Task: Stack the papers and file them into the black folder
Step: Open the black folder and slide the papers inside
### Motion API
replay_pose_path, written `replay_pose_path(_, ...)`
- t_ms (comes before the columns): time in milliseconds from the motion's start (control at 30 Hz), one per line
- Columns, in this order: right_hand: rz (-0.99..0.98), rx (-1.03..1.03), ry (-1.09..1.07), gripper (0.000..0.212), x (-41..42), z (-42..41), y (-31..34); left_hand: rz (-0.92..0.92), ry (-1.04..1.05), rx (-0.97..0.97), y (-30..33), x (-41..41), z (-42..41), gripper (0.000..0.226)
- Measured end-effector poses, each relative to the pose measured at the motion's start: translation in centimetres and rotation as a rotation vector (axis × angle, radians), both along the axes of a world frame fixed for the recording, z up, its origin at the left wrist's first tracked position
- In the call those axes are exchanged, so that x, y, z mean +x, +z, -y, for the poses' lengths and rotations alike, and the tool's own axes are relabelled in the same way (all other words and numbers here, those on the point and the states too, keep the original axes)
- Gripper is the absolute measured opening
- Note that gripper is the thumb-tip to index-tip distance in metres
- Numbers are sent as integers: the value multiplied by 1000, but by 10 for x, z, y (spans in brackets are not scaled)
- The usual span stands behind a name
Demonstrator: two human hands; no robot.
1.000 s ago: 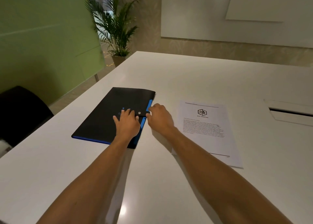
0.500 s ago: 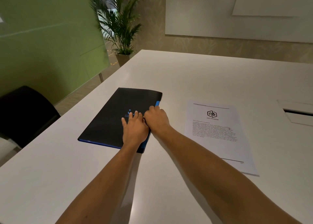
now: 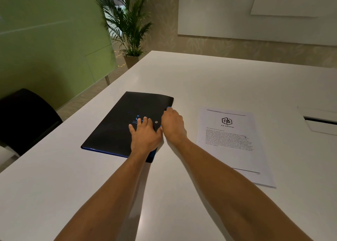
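Observation:
A black folder (image 3: 120, 124) with blue edging lies shut on the white table (image 3: 209, 80), left of centre. My left hand (image 3: 145, 136) rests flat on its cover, fingers spread, beside a small metal snap. My right hand (image 3: 172, 125) is curled at the folder's right edge, fingertips on the cover's rim where blue shows. To the right lies a stack of printed papers (image 3: 235, 149) with a hexagon logo at the top, apart from both hands.
A black chair (image 3: 23, 116) stands at the table's left side. A cable hatch (image 3: 319, 121) is set in the table at the far right. A potted palm (image 3: 127, 23) and a green glass partition (image 3: 45, 36) stand behind.
My right hand has slid up along the folder's right edge, off the snap tab, which now shows as a bare metal stud. The left hand stays flat on the cover.

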State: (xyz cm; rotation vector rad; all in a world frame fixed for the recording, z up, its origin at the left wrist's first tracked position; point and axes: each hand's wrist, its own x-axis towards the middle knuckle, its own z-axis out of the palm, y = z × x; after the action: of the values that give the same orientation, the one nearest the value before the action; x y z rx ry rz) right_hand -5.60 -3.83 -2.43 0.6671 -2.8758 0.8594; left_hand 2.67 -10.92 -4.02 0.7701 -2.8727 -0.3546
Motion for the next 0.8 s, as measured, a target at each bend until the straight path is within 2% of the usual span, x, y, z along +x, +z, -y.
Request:
replay_pose_path(133,138,-240,-203,24,1,-6,2,4,4,-1,3,-1,-1,68)
replay_pose_path(300,278,-336,-256,19,0,-16,6,42,-9,31,15,-1,-4,58)
replay_pose_path(467,277,-370,-256,16,5,-31,7,-2,-154,60,42,-1,-9,31)
replay_pose_path(600,304,-534,-241,28,3,-43,17,89,-211,-62,69,-7,-22,40)
replay_pose_path(733,347,-701,-233,28,0,-59,28,151,-164,-236,94,-17,-32,32)
replay_pose_path(800,353,-744,-224,28,-1,-68,32,126,-114,-227,102,-22,-34,33)
